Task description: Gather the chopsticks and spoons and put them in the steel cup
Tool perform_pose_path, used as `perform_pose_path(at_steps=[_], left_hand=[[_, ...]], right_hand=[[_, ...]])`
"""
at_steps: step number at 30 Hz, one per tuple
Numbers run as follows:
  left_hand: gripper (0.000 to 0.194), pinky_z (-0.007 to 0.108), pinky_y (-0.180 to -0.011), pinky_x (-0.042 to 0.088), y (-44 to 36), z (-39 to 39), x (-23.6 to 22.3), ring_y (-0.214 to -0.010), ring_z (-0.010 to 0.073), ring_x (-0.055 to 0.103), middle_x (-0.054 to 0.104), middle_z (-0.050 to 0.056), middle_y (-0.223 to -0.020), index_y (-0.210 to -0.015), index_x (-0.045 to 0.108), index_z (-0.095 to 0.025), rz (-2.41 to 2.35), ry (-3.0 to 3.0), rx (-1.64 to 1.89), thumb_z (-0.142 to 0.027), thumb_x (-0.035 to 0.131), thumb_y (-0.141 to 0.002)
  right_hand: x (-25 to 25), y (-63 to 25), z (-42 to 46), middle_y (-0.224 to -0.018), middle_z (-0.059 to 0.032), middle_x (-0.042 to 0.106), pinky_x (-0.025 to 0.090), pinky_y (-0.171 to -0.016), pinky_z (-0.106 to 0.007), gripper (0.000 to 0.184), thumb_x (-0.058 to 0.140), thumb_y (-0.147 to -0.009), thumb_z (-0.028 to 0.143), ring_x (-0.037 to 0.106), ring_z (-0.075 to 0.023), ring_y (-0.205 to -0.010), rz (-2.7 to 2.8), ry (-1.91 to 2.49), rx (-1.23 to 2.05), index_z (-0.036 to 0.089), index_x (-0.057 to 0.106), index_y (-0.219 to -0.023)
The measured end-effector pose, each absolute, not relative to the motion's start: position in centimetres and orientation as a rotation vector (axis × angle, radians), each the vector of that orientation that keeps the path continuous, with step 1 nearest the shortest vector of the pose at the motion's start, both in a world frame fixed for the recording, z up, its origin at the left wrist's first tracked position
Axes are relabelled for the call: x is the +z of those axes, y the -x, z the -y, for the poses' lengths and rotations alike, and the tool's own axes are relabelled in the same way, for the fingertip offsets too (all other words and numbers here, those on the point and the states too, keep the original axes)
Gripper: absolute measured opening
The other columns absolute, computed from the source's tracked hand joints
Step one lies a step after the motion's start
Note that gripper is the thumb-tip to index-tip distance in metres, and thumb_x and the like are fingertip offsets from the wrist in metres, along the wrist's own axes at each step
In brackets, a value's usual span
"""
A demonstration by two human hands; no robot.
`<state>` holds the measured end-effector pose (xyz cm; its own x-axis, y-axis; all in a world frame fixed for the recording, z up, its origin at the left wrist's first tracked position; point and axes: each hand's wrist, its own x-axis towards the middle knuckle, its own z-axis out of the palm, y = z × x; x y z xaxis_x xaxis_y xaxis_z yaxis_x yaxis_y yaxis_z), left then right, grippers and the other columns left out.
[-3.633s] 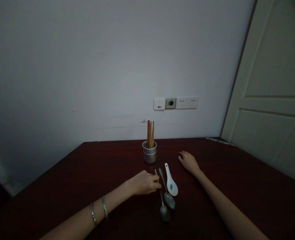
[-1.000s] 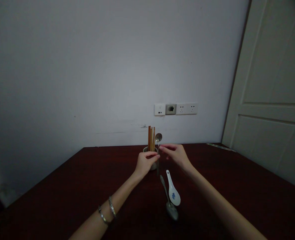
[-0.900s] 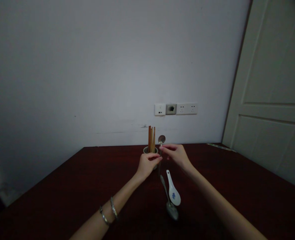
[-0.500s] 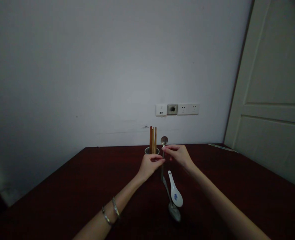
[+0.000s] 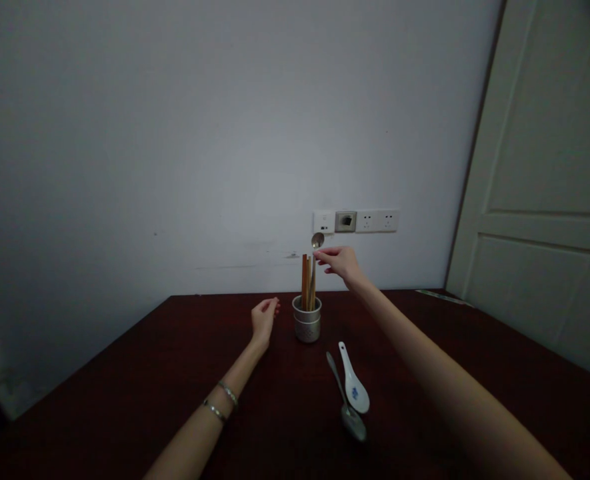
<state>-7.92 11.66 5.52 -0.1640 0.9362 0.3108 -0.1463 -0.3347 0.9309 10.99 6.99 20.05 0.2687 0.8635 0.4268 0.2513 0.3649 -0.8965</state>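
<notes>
Between the thumb and fingers of my right hand (image 5: 342, 261) is a long-handled metal spoon (image 5: 317, 240), upright with its bowl at the top. Its handle runs down among the wooden chopsticks (image 5: 305, 280) toward the mouth of a metal cup (image 5: 307, 328); where its lower end rests is hard to see. Several chopsticks stand in this cup. My left hand (image 5: 265, 319) is left of the cup, apart from it, fingers drawn together with nothing in them. Nearer to me lie a white ceramic spoon (image 5: 357, 393) with a blue mark and a second metal spoon (image 5: 353, 424), side by side.
All of this stands on a dark red table (image 5: 175, 360). A pale wall (image 5: 225, 167) rises behind its far edge, with a row of sockets and switch plates (image 5: 367, 221). At the right is a panelled door (image 5: 539, 200).
My right hand has lifted the metal spoon up and left, over the cup. My left hand has let go of its handle and moved left, uncovering the cup.
</notes>
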Motion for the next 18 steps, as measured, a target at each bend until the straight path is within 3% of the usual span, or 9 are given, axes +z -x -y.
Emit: perform_pose_path(at_steps=[6,11,18], left_hand=[[0.036,0.019,-0.046,0.036,9.5,-13.1,3.1,-0.05,0.0089,0.051,0.062,0.006,-0.062,-0.069,0.064,-0.009,-1.084,-1.16,1.578,-0.043,0.063,-0.059],[0.033,0.019,-0.045,0.036,10.1,-13.6,1.9,-0.048,0.0086,0.05,0.061,0.006,-0.062,-0.067,0.063,-0.009,-1.11,-1.118,1.557,-0.04,0.062,-0.058],[0.03,0.019,-0.045,0.036,10.5,-14.0,1.1,-0.047,0.0081,0.049,0.059,0.004,-0.059,-0.065,0.062,-0.01,-1.128,-1.132,1.525,-0.04,0.06,-0.059]], right_hand=[[19.3,-9.3,-10.0,-0.065,-0.0061,0.067,0.04,-0.041,-0.017,0.023,0.062,-0.068,0.03,0.058,-0.0116,-0.051,1.391,1.413,0.364,0.01,0.07,-0.077],[17.0,-8.5,-11.6,-0.068,-0.0059,0.069,0.042,-0.054,-0.019,0.019,0.063,-0.068,0.029,0.063,-0.0151,-0.065,1.495,1.529,0.171,0.012,0.071,-0.073],[14.5,-8.3,-12.7,-0.069,-0.0053,0.069,0.043,-0.059,-0.019,0.016,0.066,-0.065,0.029,0.064,-0.0151,-0.068,1.554,1.646,0.188,0.016,0.072,-0.071]])
